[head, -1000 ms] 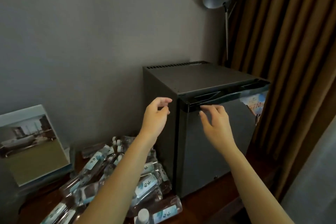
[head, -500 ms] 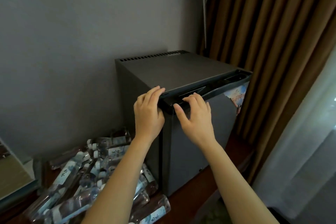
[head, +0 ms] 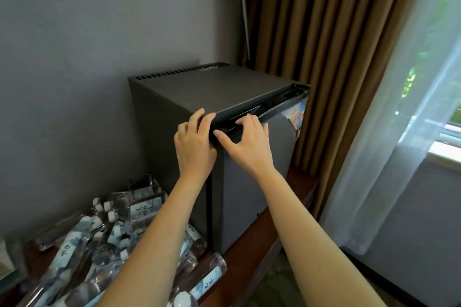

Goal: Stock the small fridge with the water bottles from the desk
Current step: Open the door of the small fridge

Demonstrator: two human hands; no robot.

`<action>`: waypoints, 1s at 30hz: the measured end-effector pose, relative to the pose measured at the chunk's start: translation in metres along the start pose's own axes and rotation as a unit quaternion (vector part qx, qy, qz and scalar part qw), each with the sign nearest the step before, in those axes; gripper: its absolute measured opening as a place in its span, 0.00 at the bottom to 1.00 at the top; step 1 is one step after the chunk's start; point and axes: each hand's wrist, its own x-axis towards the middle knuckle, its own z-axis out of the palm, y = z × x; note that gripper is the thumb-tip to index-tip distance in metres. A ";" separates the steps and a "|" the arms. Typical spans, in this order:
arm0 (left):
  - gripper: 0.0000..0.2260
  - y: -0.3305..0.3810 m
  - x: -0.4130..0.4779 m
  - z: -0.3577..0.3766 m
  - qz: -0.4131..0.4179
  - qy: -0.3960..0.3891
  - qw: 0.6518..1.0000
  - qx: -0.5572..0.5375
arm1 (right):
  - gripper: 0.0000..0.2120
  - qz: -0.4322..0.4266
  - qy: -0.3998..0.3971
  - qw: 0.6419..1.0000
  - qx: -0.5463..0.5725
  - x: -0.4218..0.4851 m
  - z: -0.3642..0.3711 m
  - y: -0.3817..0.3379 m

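Near the front left edge of the desk [head: 249, 249], a heap of water bottles [head: 104, 239] lying on their sides, right beside the small fridge [head: 249, 187] at the right end, and up top, left hand [head: 195, 143] curled round its front corner, right hand [head: 245, 143] gripping the black handle [head: 274, 104].

dim room | daylight from window [head: 444, 112] at rt | soft shadows | wide-angle edge warp | bottom-left blurry
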 end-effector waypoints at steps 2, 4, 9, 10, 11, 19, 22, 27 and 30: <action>0.21 -0.001 -0.001 0.002 0.001 -0.002 1.000 -0.002 | 0.21 0.001 0.003 1.000 0.008 0.001 0.002 0.001; 0.19 0.000 0.000 0.003 -0.013 0.007 1.000 -0.026 | 0.20 0.003 0.006 1.000 0.014 0.001 0.004 0.000; 0.14 -0.001 -0.001 0.013 -0.028 0.007 0.997 -0.070 | 0.18 0.011 0.074 0.994 0.078 -0.017 -0.002 0.006; 0.16 -0.004 -0.002 0.016 -0.048 -0.010 0.996 -0.074 | 0.18 0.009 0.090 0.992 0.093 -0.025 -0.008 0.011; 0.19 -0.007 -0.003 0.019 -0.061 -0.029 0.995 -0.073 | 0.19 0.006 0.104 0.989 0.104 -0.032 -0.014 0.018; 0.18 0.055 -0.019 0.014 0.056 0.005 0.994 -0.092 | 0.14 0.071 0.127 0.972 0.185 -0.074 -0.074 0.057; 0.19 0.096 -0.017 0.024 0.131 -0.039 0.978 -0.155 | 0.13 0.087 0.135 0.969 0.190 -0.082 -0.093 0.065; 0.18 0.150 -0.013 0.050 0.214 -0.167 0.933 -0.235 | 0.19 0.107 0.157 0.960 0.207 -0.096 -0.126 0.090; 0.20 0.176 -0.018 0.067 0.229 -0.180 0.919 -0.265 | 0.19 0.125 0.176 0.954 0.208 -0.107 -0.154 0.111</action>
